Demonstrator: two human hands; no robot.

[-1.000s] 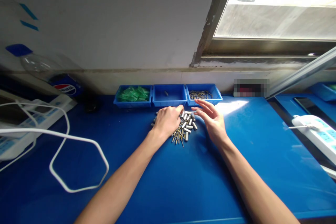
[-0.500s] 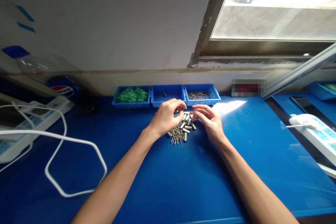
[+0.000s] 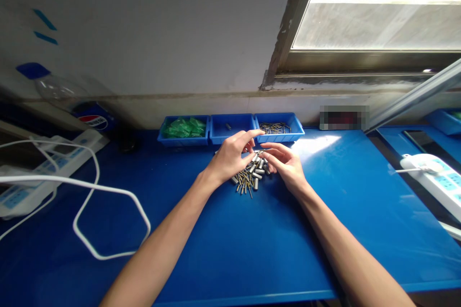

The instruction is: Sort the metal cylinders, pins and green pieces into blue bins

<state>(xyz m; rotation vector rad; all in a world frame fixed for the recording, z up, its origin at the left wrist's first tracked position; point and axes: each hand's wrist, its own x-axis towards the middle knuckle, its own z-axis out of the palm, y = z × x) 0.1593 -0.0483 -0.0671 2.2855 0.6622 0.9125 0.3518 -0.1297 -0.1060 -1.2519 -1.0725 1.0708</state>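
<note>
Near the back of the bench [image 3: 230, 259], two bare hands face each other over one pile of metal pieces [image 3: 256, 178]: the left hand [image 3: 230, 157] arches, index finger stretched and apart from its thumb, while the right hand [image 3: 288, 167] keeps its fingertips close together; whether either grip holds anything, I cannot tell. Grey blocks and thin brassy pins [image 3: 245, 184] lie too jumbled to count, partly covered by the hands. Just behind stand three blue trays [image 3: 183, 142]: green packets [image 3: 185, 128], uncountable, in the left one, one small grey piece [image 3: 228, 126] in the middle, many pins in the right. Farther out are one bottle [image 3: 95, 117], its base lost in shadow, and two power strips [image 3: 446, 182], both running out of view.
</note>
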